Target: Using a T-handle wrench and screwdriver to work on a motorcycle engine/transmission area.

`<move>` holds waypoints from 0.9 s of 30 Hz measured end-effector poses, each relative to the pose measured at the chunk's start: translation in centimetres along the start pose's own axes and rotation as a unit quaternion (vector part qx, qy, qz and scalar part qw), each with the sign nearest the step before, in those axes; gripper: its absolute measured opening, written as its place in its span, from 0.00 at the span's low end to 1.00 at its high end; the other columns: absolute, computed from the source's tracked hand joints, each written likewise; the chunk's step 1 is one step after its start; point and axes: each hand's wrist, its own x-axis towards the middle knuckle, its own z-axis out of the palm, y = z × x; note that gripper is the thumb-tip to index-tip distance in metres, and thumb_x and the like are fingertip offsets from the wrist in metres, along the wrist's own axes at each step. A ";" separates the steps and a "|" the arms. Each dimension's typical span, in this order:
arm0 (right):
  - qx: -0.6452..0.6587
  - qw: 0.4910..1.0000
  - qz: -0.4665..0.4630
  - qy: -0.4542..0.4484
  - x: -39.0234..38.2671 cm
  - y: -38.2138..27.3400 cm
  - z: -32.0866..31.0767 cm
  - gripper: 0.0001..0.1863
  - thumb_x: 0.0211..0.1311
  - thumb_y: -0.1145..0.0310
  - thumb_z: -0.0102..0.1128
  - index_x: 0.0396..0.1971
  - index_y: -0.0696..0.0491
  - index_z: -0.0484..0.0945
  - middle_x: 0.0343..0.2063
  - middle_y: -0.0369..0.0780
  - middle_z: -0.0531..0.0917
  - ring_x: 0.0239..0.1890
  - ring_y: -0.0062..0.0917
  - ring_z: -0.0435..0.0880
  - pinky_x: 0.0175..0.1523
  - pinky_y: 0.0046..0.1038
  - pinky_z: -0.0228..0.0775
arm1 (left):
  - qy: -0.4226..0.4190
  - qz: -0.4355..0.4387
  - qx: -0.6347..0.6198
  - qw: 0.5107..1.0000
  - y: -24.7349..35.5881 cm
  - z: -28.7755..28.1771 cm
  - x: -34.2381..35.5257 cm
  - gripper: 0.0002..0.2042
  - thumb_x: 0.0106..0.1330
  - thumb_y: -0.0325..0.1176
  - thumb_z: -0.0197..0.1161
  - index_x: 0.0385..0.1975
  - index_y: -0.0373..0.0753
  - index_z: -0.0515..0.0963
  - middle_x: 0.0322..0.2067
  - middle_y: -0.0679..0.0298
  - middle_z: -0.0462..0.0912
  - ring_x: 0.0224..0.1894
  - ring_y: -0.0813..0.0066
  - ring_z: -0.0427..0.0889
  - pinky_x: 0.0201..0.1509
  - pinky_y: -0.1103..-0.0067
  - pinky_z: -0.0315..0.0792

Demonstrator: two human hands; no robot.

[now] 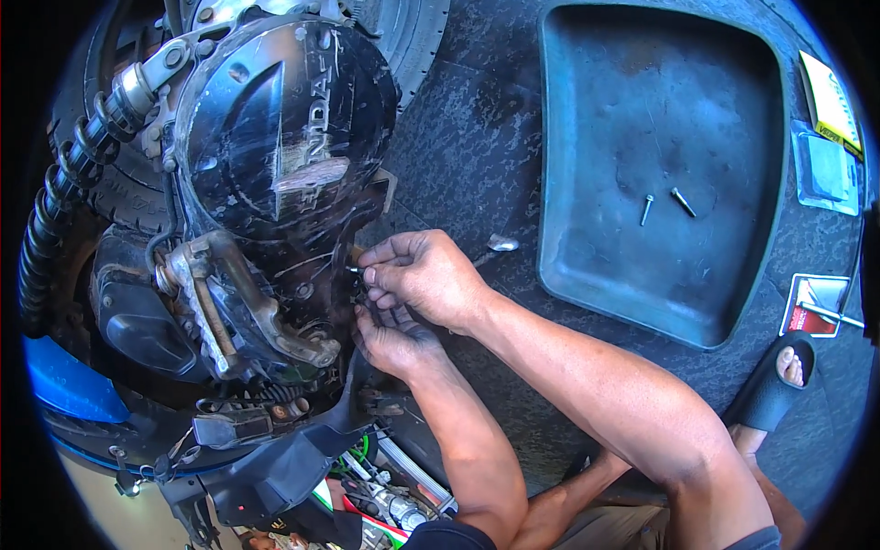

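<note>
My right hand (pixel 417 275) is closed in a pinch on what looks like a small metal fastener (pixel 354 270), at the lower right edge of a scratched black engine cover (pixel 238 137) on a scooter. Just below it, my left hand (pixel 394 341) has curled fingers against the engine's side, and what they hold, if anything, is hidden. A rusty metal bracket (pixel 266 312) and a black coil-spring shock absorber (pixel 69 179) are mounted to the left.
A black tray (pixel 660 325) holding two bolts (pixel 683 202) lies at right, beside a yellow package (pixel 828 96), clear plastic packaging (pixel 823 170) and a red card (pixel 807 307) with a metal tool. A sandalled foot (pixel 779 385) is lower right; tools (pixel 385 495) lie below.
</note>
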 end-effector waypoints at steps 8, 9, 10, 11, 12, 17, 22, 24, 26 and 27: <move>-0.286 0.942 -0.169 0.041 0.8 0.5 0.2 0.14 0.53 0.70 0.68 0.40 0.60 0.81 0.29 0.47 0.86 0.34 0.35 0.86 0.42 0.33 0.78 | -0.065 -0.026 -0.043 0.997 0.3 -0.5 0.7 0.18 0.71 0.34 0.48 0.50 0.22 0.69 0.48 0.49 0.75 0.49 0.60 0.79 0.53 0.70 0.75; -0.325 0.928 -0.174 0.058 1.0 0.4 0.3 0.14 0.52 0.69 0.68 0.39 0.59 0.81 0.29 0.48 0.86 0.35 0.43 0.86 0.42 0.36 0.78 | -0.056 -0.028 -0.042 0.997 0.4 -0.6 1.0 0.18 0.71 0.33 0.48 0.50 0.23 0.69 0.48 0.49 0.76 0.49 0.61 0.80 0.53 0.69 0.75; -0.323 0.929 -0.172 0.058 1.1 0.2 0.0 0.14 0.52 0.69 0.68 0.39 0.59 0.81 0.29 0.48 0.86 0.35 0.43 0.86 0.42 0.36 0.78 | -0.046 -0.029 -0.041 0.998 0.3 -0.8 1.2 0.18 0.71 0.33 0.48 0.50 0.23 0.69 0.47 0.49 0.76 0.49 0.61 0.80 0.53 0.69 0.75; -0.364 0.918 -0.149 0.054 1.0 -0.2 -0.2 0.15 0.52 0.68 0.68 0.38 0.59 0.81 0.30 0.49 0.85 0.35 0.43 0.85 0.43 0.36 0.78 | -0.045 -0.029 -0.038 0.998 0.4 -0.6 1.1 0.18 0.71 0.33 0.48 0.50 0.23 0.69 0.47 0.49 0.76 0.49 0.61 0.80 0.53 0.69 0.75; -0.403 0.905 -0.125 0.049 1.0 -0.4 -0.4 0.16 0.53 0.67 0.68 0.38 0.60 0.80 0.31 0.50 0.84 0.36 0.43 0.85 0.44 0.36 0.77 | -0.025 -0.009 -0.015 1.000 0.4 -0.4 1.1 0.18 0.71 0.33 0.48 0.50 0.23 0.70 0.47 0.49 0.77 0.48 0.61 0.80 0.53 0.69 0.76; -0.446 0.880 -0.159 0.031 1.8 3.0 -1.1 0.19 0.51 0.71 0.64 0.45 0.57 0.79 0.39 0.48 0.79 0.46 0.43 0.80 0.51 0.40 0.73 | -0.050 -0.050 -0.015 0.997 0.0 -1.0 1.7 0.19 0.70 0.36 0.48 0.52 0.26 0.70 0.49 0.51 0.77 0.50 0.62 0.79 0.55 0.68 0.73; -0.377 0.915 -0.142 0.001 3.0 5.3 0.1 0.21 0.50 0.73 0.61 0.48 0.53 0.79 0.43 0.45 0.76 0.50 0.42 0.76 0.54 0.39 0.70 | -0.102 -0.091 -0.064 0.989 0.8 -1.1 1.4 0.20 0.68 0.37 0.49 0.55 0.30 0.70 0.54 0.53 0.74 0.57 0.62 0.74 0.61 0.65 0.67; -0.355 0.925 -0.138 -0.010 3.3 5.7 -0.1 0.19 0.51 0.72 0.61 0.46 0.54 0.79 0.42 0.45 0.77 0.49 0.43 0.77 0.53 0.39 0.71 | -0.069 -0.080 -0.072 0.992 0.8 -1.1 1.1 0.21 0.68 0.37 0.48 0.56 0.31 0.69 0.56 0.53 0.73 0.60 0.62 0.71 0.64 0.64 0.64; -0.337 0.932 -0.133 -0.018 3.5 5.8 -0.3 0.18 0.51 0.72 0.61 0.44 0.55 0.79 0.41 0.45 0.78 0.48 0.44 0.78 0.52 0.39 0.71 | -0.131 -0.079 -0.137 0.979 0.8 -1.7 1.1 0.20 0.67 0.36 0.50 0.54 0.32 0.71 0.55 0.55 0.75 0.57 0.66 0.74 0.62 0.66 0.65; -0.330 0.932 -0.144 -0.033 3.5 5.8 -0.4 0.15 0.51 0.72 0.61 0.42 0.55 0.80 0.40 0.46 0.79 0.46 0.45 0.79 0.50 0.40 0.72 | -0.128 -0.081 -0.134 0.979 0.7 -2.1 1.2 0.20 0.67 0.36 0.50 0.54 0.32 0.71 0.55 0.55 0.75 0.57 0.66 0.74 0.62 0.66 0.65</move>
